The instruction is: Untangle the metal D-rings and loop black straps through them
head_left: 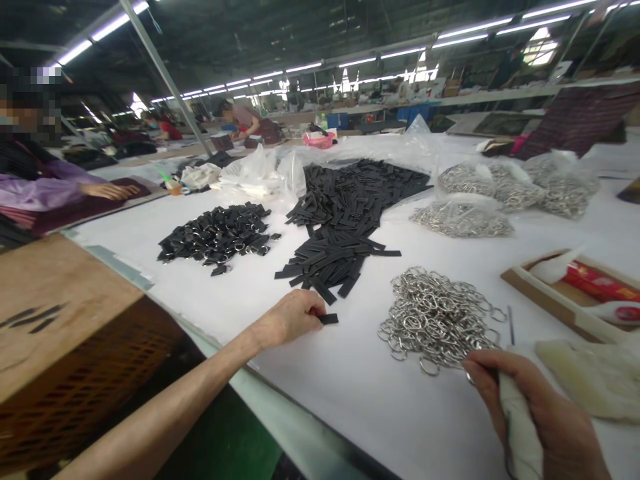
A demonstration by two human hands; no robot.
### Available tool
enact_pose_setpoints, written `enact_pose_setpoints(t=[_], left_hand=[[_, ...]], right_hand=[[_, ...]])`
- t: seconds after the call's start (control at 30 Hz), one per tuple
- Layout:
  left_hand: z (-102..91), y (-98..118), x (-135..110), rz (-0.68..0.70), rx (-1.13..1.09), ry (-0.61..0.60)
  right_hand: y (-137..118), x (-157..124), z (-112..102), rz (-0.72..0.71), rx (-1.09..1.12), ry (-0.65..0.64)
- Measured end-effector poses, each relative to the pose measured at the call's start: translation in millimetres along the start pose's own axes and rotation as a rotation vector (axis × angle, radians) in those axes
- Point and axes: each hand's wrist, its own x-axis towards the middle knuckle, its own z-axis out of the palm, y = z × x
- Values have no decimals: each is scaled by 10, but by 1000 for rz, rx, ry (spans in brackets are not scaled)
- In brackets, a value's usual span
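Observation:
My left hand [295, 319] is closed on a short black webbing strip [329, 319], just above the white table. Beyond it spreads a large pile of loose black strips [333, 257]. At the lower right, my right hand [537, 407] is wrapped round a slim tool with a white-wrapped handle [520, 427] and a thin dark tip. Its thumb and forefinger meet at the near edge of a heap of metal rings [433, 320]; a ring shows by the fingertips, but whether it is pinched I cannot tell. Strips looped through rings form another pile [217, 233] at the left.
Clear bags of rings [463, 217] lie at the back right. A cardboard tray [545, 300] with a red package and white bottles stands at the right, near a yellowish plastic packet [590, 377]. A wooden board over an orange crate [90, 373] adjoins the left edge. A co-worker's hand [113, 191] rests on dark fabric.

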Motion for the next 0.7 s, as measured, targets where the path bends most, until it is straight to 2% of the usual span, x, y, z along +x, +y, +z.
enact_pose_setpoints(t=[0.17, 0.4, 0.7], left_hand=[[139, 135, 32, -57, -430, -135], [398, 289, 57, -117, -1108, -183], [515, 319, -24, -55, -1324, -40]], right_hand=[[64, -43, 7, 4, 16, -36], [111, -83, 54, 14, -4, -74], [61, -125, 68, 57, 67, -127]])
